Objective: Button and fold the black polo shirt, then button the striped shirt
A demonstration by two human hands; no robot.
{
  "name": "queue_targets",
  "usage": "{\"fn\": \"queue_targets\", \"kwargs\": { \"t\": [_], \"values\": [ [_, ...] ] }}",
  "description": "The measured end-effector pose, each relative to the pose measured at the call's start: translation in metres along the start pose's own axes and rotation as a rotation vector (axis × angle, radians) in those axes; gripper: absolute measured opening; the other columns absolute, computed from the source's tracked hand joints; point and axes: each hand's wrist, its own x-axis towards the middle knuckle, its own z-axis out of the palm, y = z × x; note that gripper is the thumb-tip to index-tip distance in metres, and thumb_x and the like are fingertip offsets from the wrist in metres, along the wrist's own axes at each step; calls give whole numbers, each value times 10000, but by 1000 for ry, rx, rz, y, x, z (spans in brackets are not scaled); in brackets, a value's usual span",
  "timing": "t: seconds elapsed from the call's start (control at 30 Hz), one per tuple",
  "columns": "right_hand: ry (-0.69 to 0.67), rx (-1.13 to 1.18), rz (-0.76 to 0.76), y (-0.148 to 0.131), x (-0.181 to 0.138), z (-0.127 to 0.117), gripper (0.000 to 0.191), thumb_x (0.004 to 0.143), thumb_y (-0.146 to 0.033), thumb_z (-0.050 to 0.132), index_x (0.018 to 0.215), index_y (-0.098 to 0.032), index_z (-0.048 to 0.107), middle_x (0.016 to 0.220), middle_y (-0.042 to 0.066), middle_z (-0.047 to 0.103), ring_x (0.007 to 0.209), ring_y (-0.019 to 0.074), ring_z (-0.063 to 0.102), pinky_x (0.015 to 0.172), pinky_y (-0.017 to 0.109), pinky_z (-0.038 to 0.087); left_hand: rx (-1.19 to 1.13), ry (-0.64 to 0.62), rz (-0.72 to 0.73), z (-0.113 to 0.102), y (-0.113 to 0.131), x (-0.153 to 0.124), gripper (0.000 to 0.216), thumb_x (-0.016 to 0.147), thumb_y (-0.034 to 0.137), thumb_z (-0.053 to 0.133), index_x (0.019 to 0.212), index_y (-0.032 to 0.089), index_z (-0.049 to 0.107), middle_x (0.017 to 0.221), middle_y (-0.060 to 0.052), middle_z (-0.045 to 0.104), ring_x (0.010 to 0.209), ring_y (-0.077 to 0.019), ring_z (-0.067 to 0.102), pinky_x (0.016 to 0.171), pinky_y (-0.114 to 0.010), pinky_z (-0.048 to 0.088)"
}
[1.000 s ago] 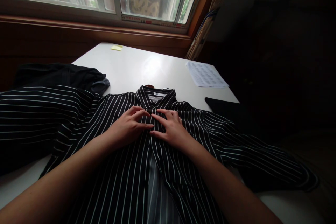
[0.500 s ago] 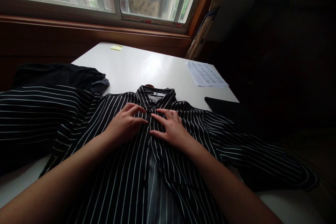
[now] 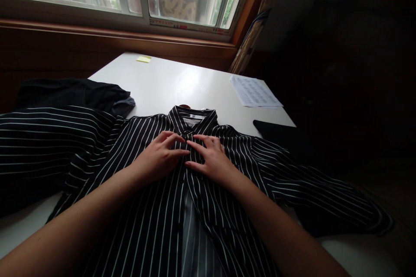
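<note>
A black shirt with thin white stripes (image 3: 152,220) lies face up on the white table (image 3: 169,82), collar (image 3: 193,117) toward the window and sleeves spread to both sides. Its front gapes open lower down. My left hand (image 3: 160,156) rests just below the collar with fingers bent, thumb and fingertips pinching the front edge of the shirt. My right hand (image 3: 211,158) lies beside it, fingers stretched out flat on the other front edge. The fingertips of the two hands almost meet at the middle of the shirt.
A dark folded garment (image 3: 74,93) lies at the left, behind the sleeve. A printed sheet of paper (image 3: 255,92) sits at the far right of the table, a yellow sticky note (image 3: 143,59) at the back, and a flat black object (image 3: 276,132) at the right edge.
My left hand's fingers drew back a little from the shirt's middle, then closed in on it again. The right hand and the shirt have stayed put.
</note>
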Motion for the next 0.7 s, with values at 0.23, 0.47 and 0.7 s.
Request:
{"fn": "queue_targets", "kwargs": {
  "t": [0.23,0.47,0.7],
  "values": [
    [-2,6,-1,0,0,-1,642,830,-598,670,1410,-370,516,1498,26,428,1328,330,356,1083,558,409,-10,4,24,-1,-3,0,362,878,101,600,1130,328,727,1219,-64,573,1181,-272,433,983,-491,502],
    [-5,4,4,0,0,-1,651,827,-604,668,1417,-383,506,1500,28,422,1330,338,354,1074,570,417,-15,25,15,-2,-3,1,358,871,97,606,1113,329,733,1199,-60,589,1159,-267,452,959,-490,517],
    [-1,4,-5,0,-1,-1,652,827,-631,651,1413,-382,512,1499,25,420,1335,329,348,1086,564,409,3,5,-58,-4,-1,1,351,874,96,599,1124,303,733,1194,-73,604,1158,-275,467,935,-475,534]
  ]
}}
